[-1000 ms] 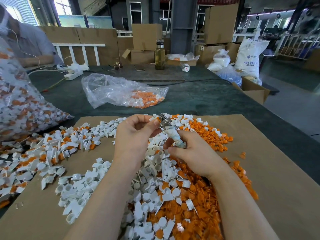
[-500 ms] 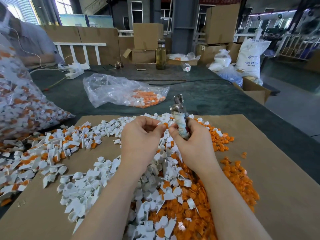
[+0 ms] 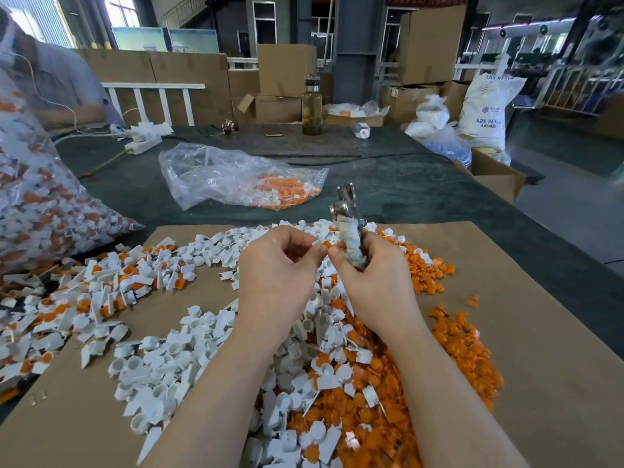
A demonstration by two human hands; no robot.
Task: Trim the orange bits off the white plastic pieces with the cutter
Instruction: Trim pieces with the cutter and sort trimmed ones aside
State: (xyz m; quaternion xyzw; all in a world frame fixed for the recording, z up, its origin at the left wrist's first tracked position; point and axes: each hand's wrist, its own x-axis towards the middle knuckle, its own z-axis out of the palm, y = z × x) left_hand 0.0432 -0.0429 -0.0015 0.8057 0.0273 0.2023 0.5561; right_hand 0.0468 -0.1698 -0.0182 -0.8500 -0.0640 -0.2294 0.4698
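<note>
White piece with an orange bit (image 3: 323, 244) sits pinched at the tips of the left hand (image 3: 277, 268), raised above the heap, just beside the right thumb. It is small and partly hidden, so its exact shape cannot be told. The right hand (image 3: 374, 282) has its fingers curled round the wrapped handle of the cutter (image 3: 347, 228), whose metal head points up and away, clear of the piece; whether the blades stand apart cannot be told.

Below the hands lies a mound of trimmed white pieces (image 3: 175, 359), with loose orange offcuts (image 3: 452, 336) banked to the right. A pile of untrimmed pieces (image 3: 101, 282) spreads to the left. All rest on cardboard (image 3: 547, 349) laid over the dark counter (image 3: 405, 190).

The step in hand looks like readying the piece for a cut. To do it well, I judge the left fingers should turn the orange bit outward, away from the fingertips, and the cutter head should tip down to meet the joint squarely. A cut flush with the white would leave no stub, and keeping the thumb back from the blades avoids a nick.
</note>
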